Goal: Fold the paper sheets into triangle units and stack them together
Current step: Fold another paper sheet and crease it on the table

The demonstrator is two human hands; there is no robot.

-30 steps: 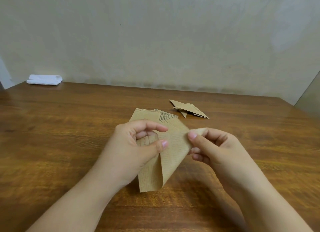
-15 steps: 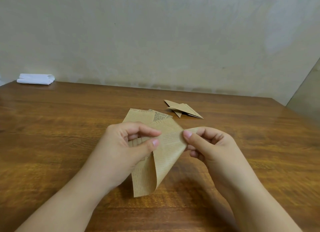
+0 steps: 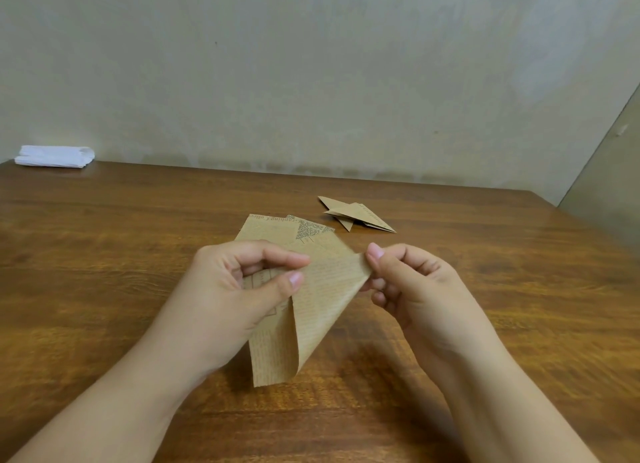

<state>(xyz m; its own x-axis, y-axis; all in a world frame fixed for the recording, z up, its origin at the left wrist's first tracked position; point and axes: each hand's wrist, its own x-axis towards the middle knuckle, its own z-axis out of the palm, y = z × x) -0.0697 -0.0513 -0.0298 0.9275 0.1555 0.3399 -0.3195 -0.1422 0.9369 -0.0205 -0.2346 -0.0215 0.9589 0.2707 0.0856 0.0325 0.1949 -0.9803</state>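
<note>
Right-hand corner of the paper sheet has been pulled further out since half a second ago, curl opened wider. Sheet is pinched by left hand between thumb and forefinger, opposite corner pinched by right hand, held above the table. Flat sheets lie just beyond the left hand. Folded triangle units sit beyond the right hand. White folded cloth far left of both

A brown wooden counter with visible grain fills the lower view. A folded white cloth lies at its far left corner, against a plain beige wall. At the right, a second wall face angles toward the counter's far right corner.
</note>
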